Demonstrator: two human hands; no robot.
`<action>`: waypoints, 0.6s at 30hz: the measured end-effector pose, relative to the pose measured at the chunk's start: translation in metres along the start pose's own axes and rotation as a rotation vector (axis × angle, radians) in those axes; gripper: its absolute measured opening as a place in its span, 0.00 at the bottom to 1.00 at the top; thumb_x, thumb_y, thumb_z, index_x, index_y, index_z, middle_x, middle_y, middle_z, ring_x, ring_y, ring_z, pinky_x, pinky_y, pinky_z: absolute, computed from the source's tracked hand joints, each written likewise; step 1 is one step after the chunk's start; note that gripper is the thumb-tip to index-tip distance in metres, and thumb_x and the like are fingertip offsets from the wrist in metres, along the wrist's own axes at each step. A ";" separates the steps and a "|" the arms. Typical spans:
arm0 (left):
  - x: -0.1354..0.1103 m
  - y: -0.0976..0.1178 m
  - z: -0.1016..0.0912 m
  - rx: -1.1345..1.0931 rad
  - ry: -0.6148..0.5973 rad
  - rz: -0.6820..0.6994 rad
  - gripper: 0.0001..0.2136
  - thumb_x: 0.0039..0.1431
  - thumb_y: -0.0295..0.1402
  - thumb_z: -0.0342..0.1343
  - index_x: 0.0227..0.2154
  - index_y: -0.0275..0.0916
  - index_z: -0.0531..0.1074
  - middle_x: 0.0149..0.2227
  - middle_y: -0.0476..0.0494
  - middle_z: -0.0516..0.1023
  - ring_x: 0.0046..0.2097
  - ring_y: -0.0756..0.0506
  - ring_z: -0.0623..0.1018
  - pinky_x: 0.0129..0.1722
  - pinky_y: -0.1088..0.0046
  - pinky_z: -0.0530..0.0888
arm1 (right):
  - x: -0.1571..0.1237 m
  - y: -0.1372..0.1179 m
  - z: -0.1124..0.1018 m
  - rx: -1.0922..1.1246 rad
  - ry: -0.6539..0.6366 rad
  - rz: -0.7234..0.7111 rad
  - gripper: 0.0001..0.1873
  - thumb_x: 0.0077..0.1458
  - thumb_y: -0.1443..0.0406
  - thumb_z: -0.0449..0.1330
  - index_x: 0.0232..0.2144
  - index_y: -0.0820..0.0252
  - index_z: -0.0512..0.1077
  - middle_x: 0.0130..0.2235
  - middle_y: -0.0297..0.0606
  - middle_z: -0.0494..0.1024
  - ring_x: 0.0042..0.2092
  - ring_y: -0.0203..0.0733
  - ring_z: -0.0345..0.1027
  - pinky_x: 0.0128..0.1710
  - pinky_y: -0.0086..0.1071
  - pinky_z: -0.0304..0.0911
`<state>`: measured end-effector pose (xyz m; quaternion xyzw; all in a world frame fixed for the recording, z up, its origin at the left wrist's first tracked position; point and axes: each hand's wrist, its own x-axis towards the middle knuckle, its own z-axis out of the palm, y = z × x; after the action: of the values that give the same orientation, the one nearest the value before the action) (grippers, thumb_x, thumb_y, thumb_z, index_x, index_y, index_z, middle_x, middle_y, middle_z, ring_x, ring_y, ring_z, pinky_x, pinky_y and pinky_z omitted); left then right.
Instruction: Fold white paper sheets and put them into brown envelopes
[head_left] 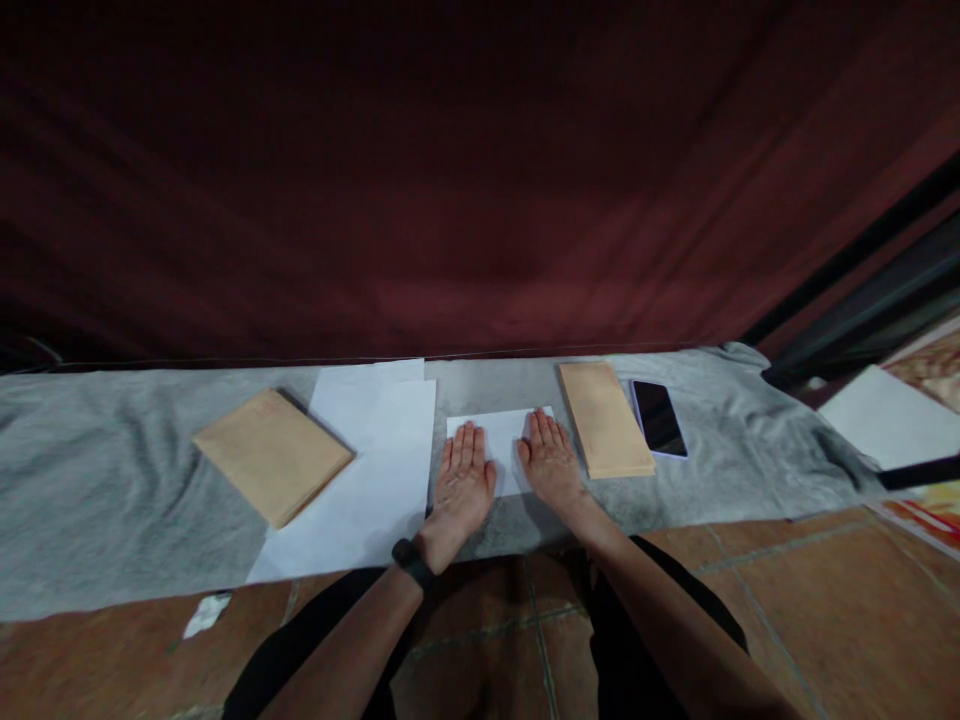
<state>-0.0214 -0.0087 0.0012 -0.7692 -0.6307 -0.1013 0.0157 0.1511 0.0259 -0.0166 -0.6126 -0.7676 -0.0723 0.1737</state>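
Note:
Both my hands lie flat, palms down, on a small folded white paper (504, 432) that rests on a grey cloth (90, 480). My left hand (463, 478), with a dark band at the wrist, covers the paper's left part with fingers stretched out. My right hand (550, 455) presses the paper's right part, fingers also straight. Nothing is held in either hand.
Left of the hands lies a stack of white sheets (367, 470) with a tan envelope (271, 455) partly on it. To the right sit another tan envelope (604, 418) and a dark phone (658, 418). A dark red curtain hangs behind; tiled floor is in front.

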 end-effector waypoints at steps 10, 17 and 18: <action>-0.003 -0.004 -0.003 0.013 -0.001 -0.004 0.28 0.68 0.32 0.40 0.68 0.27 0.53 0.71 0.29 0.51 0.72 0.39 0.51 0.70 0.54 0.53 | -0.004 -0.005 -0.009 0.117 -0.079 -0.086 0.29 0.71 0.61 0.42 0.69 0.67 0.55 0.69 0.48 0.59 0.70 0.49 0.49 0.68 0.48 0.48; -0.002 -0.004 -0.007 0.003 -0.003 0.000 0.28 0.67 0.32 0.41 0.68 0.29 0.54 0.71 0.31 0.53 0.72 0.38 0.53 0.70 0.53 0.52 | -0.006 -0.013 -0.010 0.153 -0.150 -0.129 0.28 0.71 0.59 0.42 0.68 0.61 0.58 0.70 0.44 0.57 0.70 0.48 0.49 0.69 0.48 0.45; 0.000 -0.003 -0.007 0.000 0.000 0.003 0.28 0.67 0.32 0.40 0.68 0.28 0.54 0.71 0.30 0.54 0.72 0.38 0.53 0.70 0.52 0.52 | -0.005 -0.013 -0.010 0.148 -0.150 -0.114 0.28 0.71 0.59 0.42 0.68 0.62 0.57 0.70 0.44 0.57 0.70 0.49 0.49 0.69 0.48 0.46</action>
<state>-0.0254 -0.0096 0.0080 -0.7700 -0.6297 -0.1013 0.0158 0.1412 0.0149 -0.0074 -0.5571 -0.8154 0.0210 0.1560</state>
